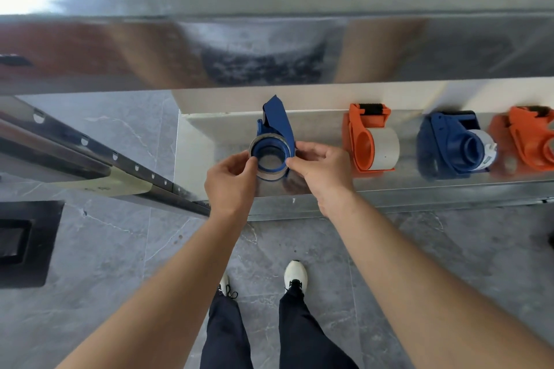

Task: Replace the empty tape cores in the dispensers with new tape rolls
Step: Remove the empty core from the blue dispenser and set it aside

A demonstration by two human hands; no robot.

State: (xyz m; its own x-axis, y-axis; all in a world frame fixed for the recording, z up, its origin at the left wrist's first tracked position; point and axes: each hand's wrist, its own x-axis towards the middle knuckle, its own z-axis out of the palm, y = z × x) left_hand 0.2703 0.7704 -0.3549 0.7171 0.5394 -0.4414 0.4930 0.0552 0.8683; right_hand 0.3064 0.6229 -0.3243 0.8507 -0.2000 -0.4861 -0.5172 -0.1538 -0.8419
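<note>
A blue tape dispenser (277, 121) stands on a shiny steel counter (389, 189) in front of me. On its hub sits a thin grey empty tape core (254, 144). My left hand (232, 181) pinches the core's left rim with thumb and fingers. My right hand (322, 169) grips the right side of the core and the dispenser. To the right stands an orange dispenser (359, 135) loaded with a full pale tape roll (385, 148).
Further right on the counter are a second blue dispenser (449, 147) with tape and another orange dispenser (527, 141) at the frame edge. A steel shelf (269, 51) overhangs the counter. An open metal rail (90, 153) juts out at left. Grey tile floor lies below.
</note>
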